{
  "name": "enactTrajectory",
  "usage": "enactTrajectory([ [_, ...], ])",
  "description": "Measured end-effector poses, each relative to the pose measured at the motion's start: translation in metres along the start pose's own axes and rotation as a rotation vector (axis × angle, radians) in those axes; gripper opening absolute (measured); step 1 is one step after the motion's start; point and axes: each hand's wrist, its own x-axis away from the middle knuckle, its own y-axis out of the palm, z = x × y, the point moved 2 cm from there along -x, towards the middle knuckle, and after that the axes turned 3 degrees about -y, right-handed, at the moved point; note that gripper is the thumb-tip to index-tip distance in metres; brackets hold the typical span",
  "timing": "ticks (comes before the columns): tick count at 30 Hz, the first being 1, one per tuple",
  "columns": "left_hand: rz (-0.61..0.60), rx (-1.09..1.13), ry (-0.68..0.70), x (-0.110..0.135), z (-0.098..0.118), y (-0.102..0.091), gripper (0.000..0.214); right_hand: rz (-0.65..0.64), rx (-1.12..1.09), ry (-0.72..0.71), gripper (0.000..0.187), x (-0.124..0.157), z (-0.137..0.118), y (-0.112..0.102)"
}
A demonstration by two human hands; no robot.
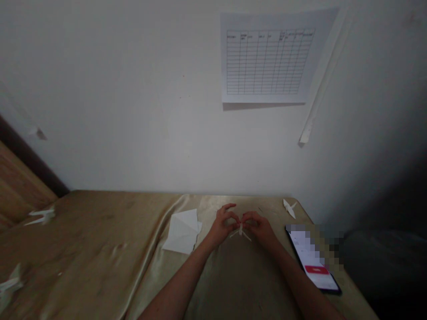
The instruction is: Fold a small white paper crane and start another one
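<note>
Between my two hands is a small folded white paper figure (240, 229), with thin strips spreading downward on both sides. My left hand (226, 222) pinches its left side between thumb and forefinger, the other fingers raised and curled. From the right, my right hand (256, 223) pinches the same paper figure with thumb and forefinger. The fingertips of both hands nearly meet at its top. Its finer folds are too small to make out. Left of my left hand lie creased white paper sheets (182, 232) on the gold cloth (230, 284).
A phone (315, 262) with a lit screen lies right of my right forearm. Folded paper birds rest at the back right (289, 209), far left (42, 216) and lower left (11, 284). A printed table sheet (267, 62) hangs on the wall (133, 111) behind.
</note>
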Motion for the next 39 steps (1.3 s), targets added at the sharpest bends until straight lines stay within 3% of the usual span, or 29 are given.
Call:
enactTrajectory([
  [12, -0.001, -0.007, -0.004, 0.0, 0.001, 0.001, 0.014, 0.035, 0.145, -0.068, 0.011, 0.002, -0.002, 0.003],
  [15, 0.038, 0.004, -0.029, 0.0, 0.001, -0.001, 0.013, 0.038, 0.103, -0.025, 0.013, 0.002, -0.001, 0.002],
  [19, 0.064, 0.028, -0.041, 0.0, 0.004, -0.003, 0.011, 0.033, 0.027, 0.096, 0.03, 0.002, 0.006, 0.003],
  [28, 0.095, 0.025, -0.044, 0.002, 0.009, -0.003, 0.013, -0.153, -0.213, 0.238, 0.037, 0.004, 0.014, 0.011],
  [33, 0.133, -0.011, -0.053, 0.001, 0.007, -0.003, 0.015, -0.045, -0.213, 0.265, 0.037, 0.003, 0.017, 0.008],
  [39, 0.166, -0.048, -0.051, 0.001, 0.003, -0.005, 0.016, 0.15, 0.024, 0.127, 0.029, 0.002, 0.019, 0.0],
])
